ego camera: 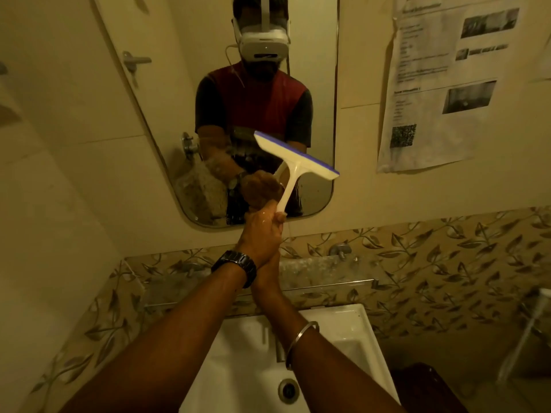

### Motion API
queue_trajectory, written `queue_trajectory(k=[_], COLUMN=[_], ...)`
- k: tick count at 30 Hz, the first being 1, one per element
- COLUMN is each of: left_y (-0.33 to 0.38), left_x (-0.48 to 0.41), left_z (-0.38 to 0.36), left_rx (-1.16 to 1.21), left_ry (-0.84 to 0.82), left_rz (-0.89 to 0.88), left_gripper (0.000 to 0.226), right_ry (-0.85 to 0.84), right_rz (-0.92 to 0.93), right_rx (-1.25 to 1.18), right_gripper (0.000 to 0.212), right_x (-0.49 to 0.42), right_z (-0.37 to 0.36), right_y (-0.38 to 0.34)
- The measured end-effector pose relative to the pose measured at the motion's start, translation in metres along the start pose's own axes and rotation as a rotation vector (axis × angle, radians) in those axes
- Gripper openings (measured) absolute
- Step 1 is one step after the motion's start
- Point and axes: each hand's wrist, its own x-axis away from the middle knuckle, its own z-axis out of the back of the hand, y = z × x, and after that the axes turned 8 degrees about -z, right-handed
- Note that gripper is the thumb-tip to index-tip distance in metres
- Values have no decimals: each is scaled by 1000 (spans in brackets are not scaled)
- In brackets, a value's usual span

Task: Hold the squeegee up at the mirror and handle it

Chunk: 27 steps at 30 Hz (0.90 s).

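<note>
Squeegee (293, 162) handle is gripped by left hand (258, 234) w/ right hand (269, 263) wrapped beneath, blade tilted toward 2 o'clock on mirror (167, 120); wet fingers, so slip into sink (343, 323) is judged likely.

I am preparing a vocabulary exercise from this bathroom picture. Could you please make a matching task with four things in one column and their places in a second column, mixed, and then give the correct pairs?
Things:
1. squeegee
2. printed sheet
3. sink
4. wristwatch

Places:
A. on the left forearm, near the hand
B. taped to the wall, to the right of the mirror
C. held up in front of the mirror by both hands
D. below the arms, under the leaf-patterned tiles

Pairs: 1-C, 2-B, 3-D, 4-A
</note>
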Motion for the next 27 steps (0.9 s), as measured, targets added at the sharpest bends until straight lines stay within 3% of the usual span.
queue_trajectory(k=[6, 12, 15, 20, 27], left_y=[-6, 35, 52, 44, 3], left_x=[32, 20, -1, -21, 11], left_z=[6, 31, 47, 55, 9], left_rx=[76, 368, 476, 559, 611], left_ry=[36, 175, 246, 315, 358], left_rz=[65, 26, 7, 52, 218], left_gripper=[21, 28, 30, 28, 30], right_ry=[-28, -124, -116, -163, -148], right_rz=[-99, 262, 339, 299, 212], right_rx=[-2, 133, 186, 207, 414], right_gripper=[32, 29, 29, 23, 27], right_x=[27, 24, 6, -13, -16], right_z=[-3, 13, 11, 1, 26], right_y=[22, -25, -55, -65, -17])
